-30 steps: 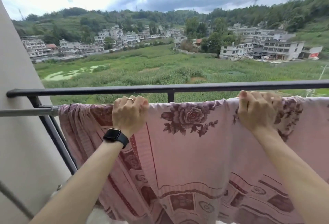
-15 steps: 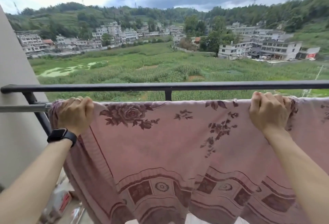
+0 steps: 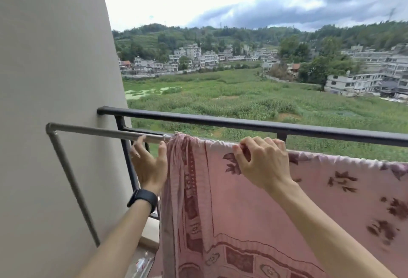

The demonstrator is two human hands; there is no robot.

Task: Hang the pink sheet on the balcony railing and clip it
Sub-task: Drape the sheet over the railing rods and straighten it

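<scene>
Head view: the pink sheet (image 3: 254, 207) is seen draped over the steel rod (image 3: 99, 132) just inside the black balcony railing (image 3: 220, 121), its left edge bunched into tight folds. The top fold is gripped by the curled fingers of the right hand (image 3: 262, 163), apparently so that the cloth is stopped from sliding, while the left hand (image 3: 150, 165) is held spread, fingertips and thumb touching the bare rod just beside the bunched edge, a placing judged suited to drawing that edge out flat. Nothing is seen fastening it, so clipping is judged not yet done.
</scene>
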